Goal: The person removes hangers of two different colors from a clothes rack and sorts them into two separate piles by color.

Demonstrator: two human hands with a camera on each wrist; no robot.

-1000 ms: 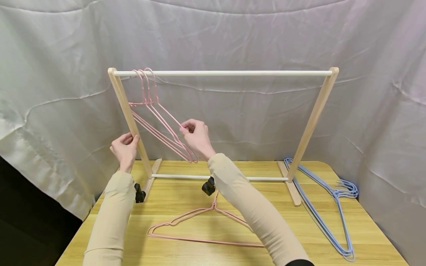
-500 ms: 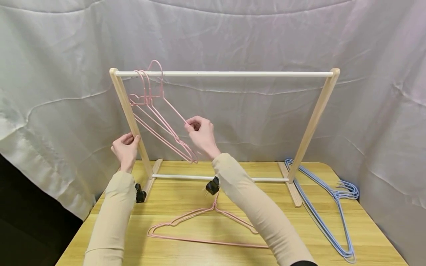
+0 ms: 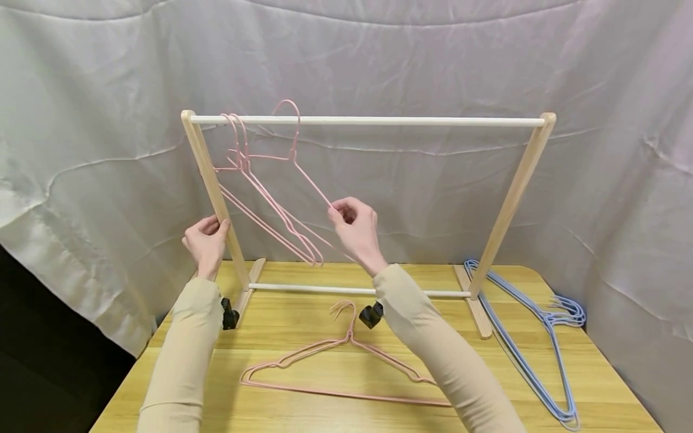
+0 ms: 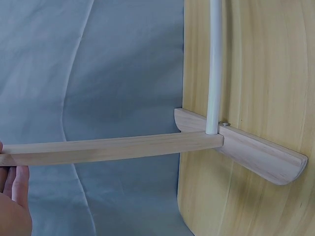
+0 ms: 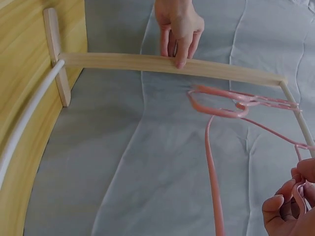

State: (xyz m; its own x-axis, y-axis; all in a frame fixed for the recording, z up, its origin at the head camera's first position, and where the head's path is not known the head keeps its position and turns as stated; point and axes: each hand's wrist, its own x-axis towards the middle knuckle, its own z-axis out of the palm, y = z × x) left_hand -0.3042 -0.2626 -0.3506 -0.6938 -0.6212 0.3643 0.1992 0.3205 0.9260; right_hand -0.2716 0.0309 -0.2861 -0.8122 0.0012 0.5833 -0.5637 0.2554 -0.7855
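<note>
My left hand (image 3: 204, 243) grips the left wooden post (image 3: 210, 174) of a small clothes rack, thumb on the near side. In the right wrist view that hand (image 5: 179, 29) also appears on the post. With my right hand (image 3: 357, 228) I pinch the right shoulder of a pink clothes hanger (image 3: 311, 180). Its hook arches above the white top rail (image 3: 411, 121); whether it touches the rail I cannot tell. Left of it, two pink hangers (image 3: 271, 204) hang close together near the rail's left end.
More pink hangers (image 3: 319, 393) lie stacked on the wooden table (image 3: 303, 421) in front of the rack. Several blue hangers (image 3: 520, 349) lie at the right, partly behind the right post (image 3: 511, 204). A lower white bar (image 3: 314, 289) joins the rack's feet. Grey curtain surrounds the table.
My right hand has carried the pink hanger rightward along the rail, away from the two hanging ones; its hook has risen a little. The left hand stays on the post.
</note>
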